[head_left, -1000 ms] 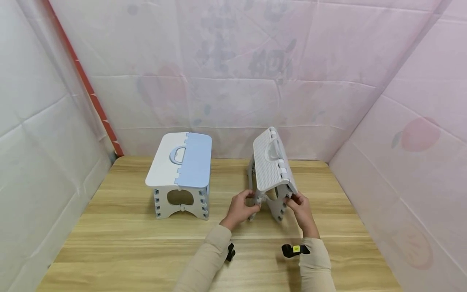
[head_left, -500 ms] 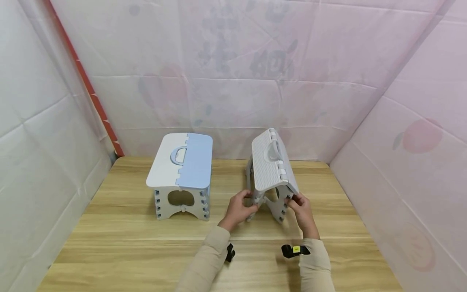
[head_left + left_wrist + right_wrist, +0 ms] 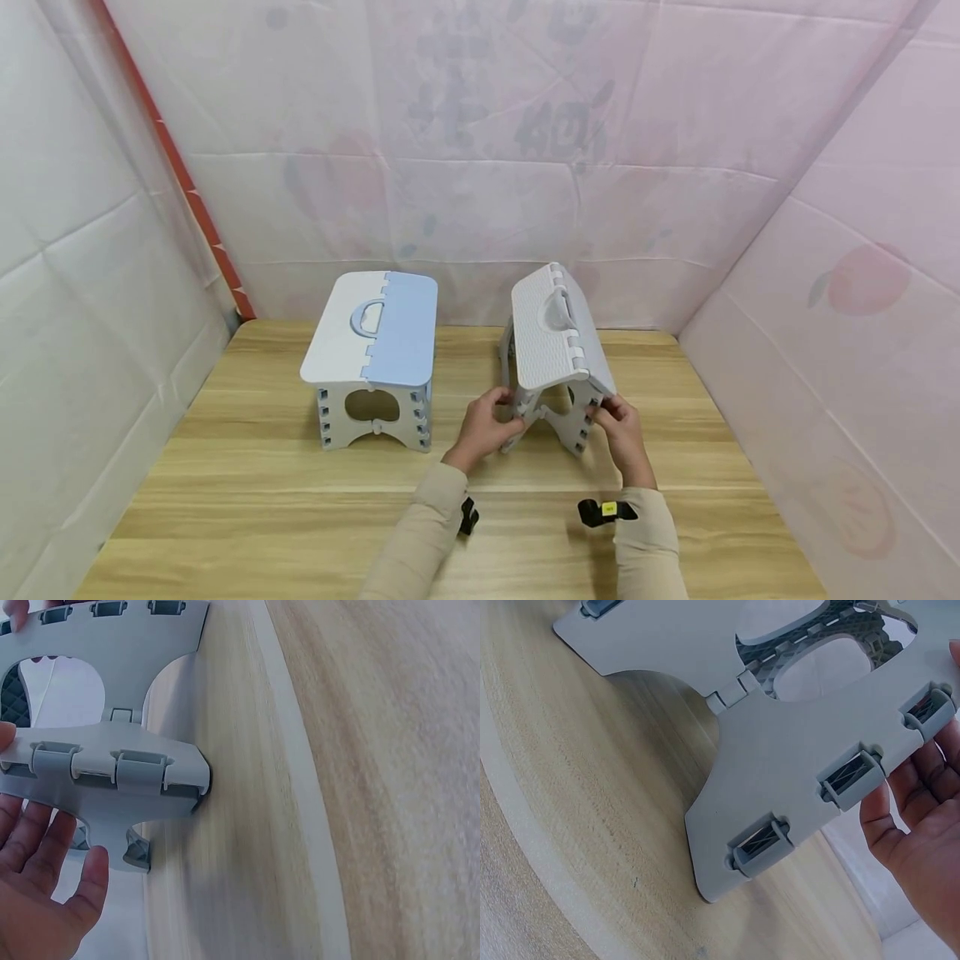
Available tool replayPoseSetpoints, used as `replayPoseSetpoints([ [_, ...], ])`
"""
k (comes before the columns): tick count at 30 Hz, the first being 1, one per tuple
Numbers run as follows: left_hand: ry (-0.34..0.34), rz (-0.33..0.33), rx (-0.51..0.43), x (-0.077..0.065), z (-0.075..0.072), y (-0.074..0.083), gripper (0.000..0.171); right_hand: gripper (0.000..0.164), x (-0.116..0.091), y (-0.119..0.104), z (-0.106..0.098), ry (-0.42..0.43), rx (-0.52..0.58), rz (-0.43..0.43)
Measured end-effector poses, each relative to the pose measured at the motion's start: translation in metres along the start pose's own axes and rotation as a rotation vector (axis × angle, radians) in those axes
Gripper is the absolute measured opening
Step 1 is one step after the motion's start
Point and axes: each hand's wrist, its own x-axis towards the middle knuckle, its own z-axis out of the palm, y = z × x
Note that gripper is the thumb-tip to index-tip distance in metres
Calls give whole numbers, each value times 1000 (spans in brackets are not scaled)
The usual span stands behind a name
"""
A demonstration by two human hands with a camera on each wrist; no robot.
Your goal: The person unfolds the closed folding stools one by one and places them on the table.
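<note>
A grey folding step stool stands half unfolded on the table, its ridged top peaked like a roof along the hinge line. My left hand grips its near left leg; in the left wrist view the fingers lie along the hinged edge of the leg panel. On the other side my right hand holds the right leg's edge below the top. Seen from the right wrist, that leg panel leans outward with its foot at the wood, and the thumb and fingers are at its hinged edge.
A second folding stool, white and light blue with a flat top, stands fully unfolded to the left. Pale printed cloth walls enclose the wooden table at the back and sides. A red strip runs down the back left corner.
The grey stool's legs have spread apart and its peaked top has flattened somewhat. My left hand has moved slightly left with the left leg; the right hand has barely moved.
</note>
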Motion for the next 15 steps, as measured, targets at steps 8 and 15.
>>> replayPoseSetpoints([
  [8,8,14,3,-1,-6,2,34,25,2,1,0,4,-4,17],
  [15,2,12,-5,-2,-10,2,33,27,2,2,-2,-1,-7,16],
])
